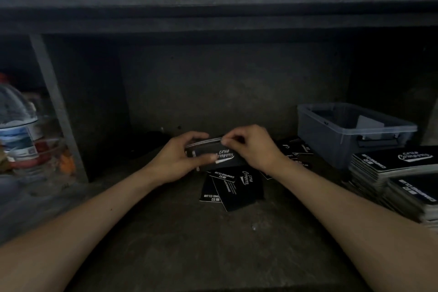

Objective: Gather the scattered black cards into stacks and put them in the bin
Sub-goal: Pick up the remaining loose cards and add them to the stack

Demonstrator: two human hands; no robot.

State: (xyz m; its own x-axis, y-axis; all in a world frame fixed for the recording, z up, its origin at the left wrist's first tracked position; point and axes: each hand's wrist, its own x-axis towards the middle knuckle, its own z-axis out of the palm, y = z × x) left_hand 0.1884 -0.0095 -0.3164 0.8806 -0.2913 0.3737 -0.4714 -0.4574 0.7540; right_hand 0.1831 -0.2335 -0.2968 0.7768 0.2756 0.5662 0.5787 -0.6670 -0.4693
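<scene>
Two hands on one card stack [231, 160] | left hand [179, 160] curls round its 9 o'clock end | right hand [252, 147] pinches its 12 o'clock edge | loose cards [233, 188] at its 6 o'clock | bin [348, 135] at its 2 o'clock

A single head view looks forward and down into a dark shelf bay [213, 92]. It sits close: forearms enter from the bottom corners, left hand [176, 160] and right hand [254, 149] meeting on a stack [233, 160] mid-frame; the bin [331, 147] lies right.
</scene>
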